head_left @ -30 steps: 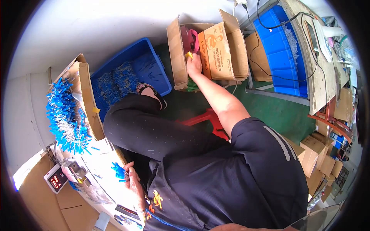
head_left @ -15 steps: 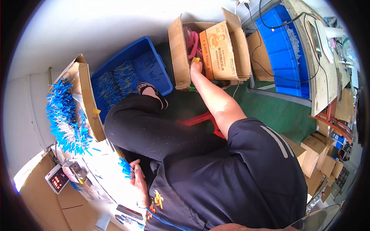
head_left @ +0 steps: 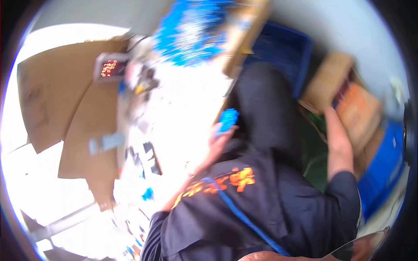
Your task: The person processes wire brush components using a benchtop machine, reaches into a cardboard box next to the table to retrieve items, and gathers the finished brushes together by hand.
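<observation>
My left hand (head_left: 221, 138) is closed around a small bundle of blue-ended thin pieces (head_left: 228, 120), held at the edge of the brightly lit work table. My right arm stretches out to an open cardboard box (head_left: 329, 82). At its opening my right hand (head_left: 329, 112) is partly hidden and smeared by motion, so its fingers do not show clearly. Pinkish-red material (head_left: 342, 92) shows dimly inside the box. A large heap of the same blue-ended pieces with pale thin wires (head_left: 191, 35) lies at the top of the table.
A blue bin (head_left: 302, 54) stands on the floor beyond my knee. To the right leans another blue container (head_left: 383, 169). A red digital display (head_left: 111, 68) and cardboard sheets (head_left: 48, 91) are at the left. A cardboard tray edge (head_left: 246, 39) borders the heap.
The view has swung toward the table, so everything sits rotated and blurred. My left hand still holds the blue bundle. My right hand remains at the box, the yellow piece there no longer visible.
</observation>
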The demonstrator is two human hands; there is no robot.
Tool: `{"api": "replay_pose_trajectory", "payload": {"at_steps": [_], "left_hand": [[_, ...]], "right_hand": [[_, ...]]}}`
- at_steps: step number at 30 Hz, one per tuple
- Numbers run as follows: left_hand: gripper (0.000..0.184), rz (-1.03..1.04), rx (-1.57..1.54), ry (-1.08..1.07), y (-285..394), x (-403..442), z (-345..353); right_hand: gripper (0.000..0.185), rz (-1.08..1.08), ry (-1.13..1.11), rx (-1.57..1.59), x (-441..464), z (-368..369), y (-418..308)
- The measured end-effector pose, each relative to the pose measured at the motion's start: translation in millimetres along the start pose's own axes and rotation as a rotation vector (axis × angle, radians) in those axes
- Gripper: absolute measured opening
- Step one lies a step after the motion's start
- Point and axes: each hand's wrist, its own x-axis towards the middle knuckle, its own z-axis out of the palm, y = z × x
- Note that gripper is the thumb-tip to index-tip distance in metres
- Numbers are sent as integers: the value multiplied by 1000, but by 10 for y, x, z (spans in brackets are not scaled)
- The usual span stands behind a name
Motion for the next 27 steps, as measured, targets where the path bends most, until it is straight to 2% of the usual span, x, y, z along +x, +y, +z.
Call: {"api": "replay_pose_trajectory", "payload": {"at_steps": [2, 3, 5, 8, 11, 18, 22, 27], "left_hand": [[20, 95, 447, -79, 775, -122, 47], [20, 97, 439, -33, 832, -179, 28], [21, 41, 362, -82, 883, -196, -16], [23, 125, 333, -70, 657, -187, -83], [24, 114, 293, -97, 607, -223, -139], [22, 132, 240, -58, 499, -279, -237], [22, 113, 236, -82, 509, -289, -271], [21, 145, 219, -4, 449, -414, -368]], "right_hand": [[43, -37, -99, -63, -149, 62, -38], [42, -43, -114, -94, -145, 27, -76], [42, -63, -77, -152, -269, 113, -116], [41, -72, -6, -208, -317, 73, -190], [41, -66, 50, -269, -235, 332, -451], [40, -67, 103, -369, -477, 83, -529], [39, -60, 166, -444, -337, 356, -794], [38, -52, 283, -511, -385, 647, -1087]]}}
